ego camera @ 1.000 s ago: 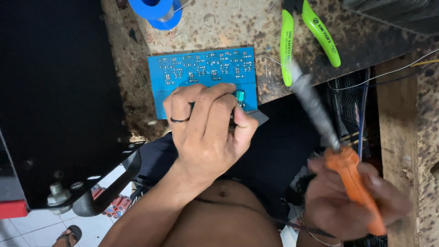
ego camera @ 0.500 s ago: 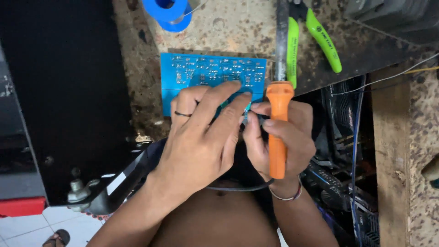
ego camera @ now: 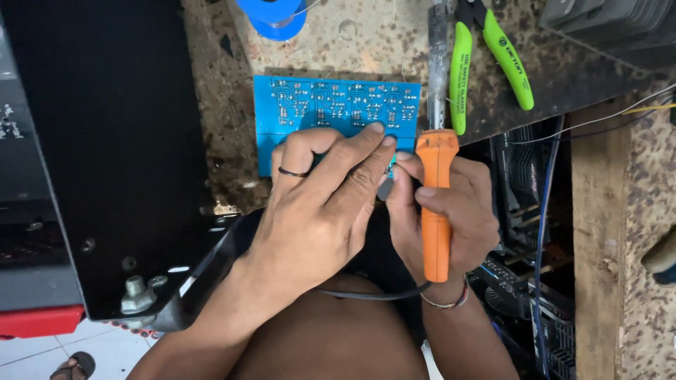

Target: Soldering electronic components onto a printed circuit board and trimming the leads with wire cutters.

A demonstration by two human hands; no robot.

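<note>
- Two hands are at work here, both yours, meeting at the near edge of the bench above your bare lap.
- Your right hand (ego camera: 440, 211) is closed in a fist around the orange plastic handle of a soldering iron (ego camera: 436, 204); its grey metal shaft runs straight away from you and leaves the top of the view, so you cannot see the tip. A dark cord leaves the near end of the handle and curves left under your wrist, where a thin bracelet sits.
- Your left hand (ego camera: 320, 204), with a dark ring on one finger, lies flat with the fingers pressed onto the near right corner of the blue rectangular circuit board (ego camera: 331, 105). Whether it pinches anything beneath is hidden; it is pressing down, not clasping.
- The board lies flat on the speckled, worn workbench top (ego camera: 366, 42), solder side up, just left of the iron's shaft.
- Just right of the shaft lie green-handled cutting pliers (ego camera: 489, 56), handles spread towards you.
- At the far edge, left of the shaft, sits a blue plastic spool (ego camera: 271, 14), partly cut off.
- To the left, a large black metal chassis panel (ego camera: 105, 141) fills the view.
</note>
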